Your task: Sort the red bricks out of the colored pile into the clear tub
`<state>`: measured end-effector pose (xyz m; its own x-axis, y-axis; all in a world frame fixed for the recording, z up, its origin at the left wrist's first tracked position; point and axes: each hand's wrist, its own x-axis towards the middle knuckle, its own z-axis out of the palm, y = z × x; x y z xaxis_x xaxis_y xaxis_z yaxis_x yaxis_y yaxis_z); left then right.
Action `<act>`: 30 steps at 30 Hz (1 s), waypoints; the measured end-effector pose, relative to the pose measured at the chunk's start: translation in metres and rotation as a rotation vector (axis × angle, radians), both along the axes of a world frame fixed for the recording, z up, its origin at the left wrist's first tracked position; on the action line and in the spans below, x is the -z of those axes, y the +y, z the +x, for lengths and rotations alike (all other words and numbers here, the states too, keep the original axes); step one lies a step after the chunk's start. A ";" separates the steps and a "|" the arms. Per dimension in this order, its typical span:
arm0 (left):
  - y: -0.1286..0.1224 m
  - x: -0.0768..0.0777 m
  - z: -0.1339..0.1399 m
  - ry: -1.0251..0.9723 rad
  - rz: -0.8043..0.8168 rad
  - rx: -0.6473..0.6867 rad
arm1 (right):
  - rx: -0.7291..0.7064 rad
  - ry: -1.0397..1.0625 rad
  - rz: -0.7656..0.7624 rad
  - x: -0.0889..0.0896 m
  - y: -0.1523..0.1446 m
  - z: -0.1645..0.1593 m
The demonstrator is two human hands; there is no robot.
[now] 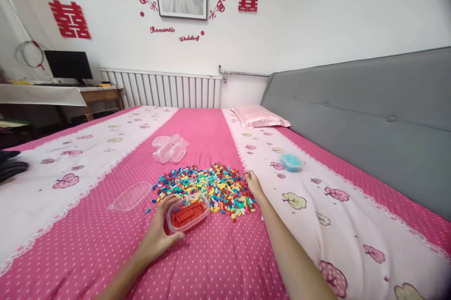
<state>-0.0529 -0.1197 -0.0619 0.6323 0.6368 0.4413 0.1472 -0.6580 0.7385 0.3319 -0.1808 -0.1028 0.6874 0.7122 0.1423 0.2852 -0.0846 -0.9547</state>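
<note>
My left hand [160,227] grips a clear plastic tub [205,218] by its left end, thumb at the near side and fingers on the far rim. Small red building blocks [188,214] lie inside, and the tub tilts a little toward me. Beyond it spreads a pile of mixed small building blocks [207,182] in red, blue, yellow, white and teal. At the pile's right edge is my right hand [254,186], its fingers bent and pinched together. A tiny reddish bit shows at the fingertips, too small to make out.
Left of the pile lies a clear lid [131,196]. Behind it sit pink-tinted clear containers [171,148]. A tub of light-blue pieces [291,162] stands to the right on the patterned bedspread [303,234]. Farther back are a pink pillow [259,116] and a grey headboard [366,98].
</note>
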 end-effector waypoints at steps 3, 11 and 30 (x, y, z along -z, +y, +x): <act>-0.002 -0.003 0.000 0.044 0.011 -0.029 | -0.051 -0.028 -0.042 -0.001 0.003 0.001; -0.008 -0.007 0.018 0.036 0.002 0.063 | -0.063 -0.108 -0.176 -0.016 0.016 0.011; -0.015 -0.012 0.039 0.118 -0.099 0.155 | -0.074 -0.444 -0.158 -0.089 0.009 -0.055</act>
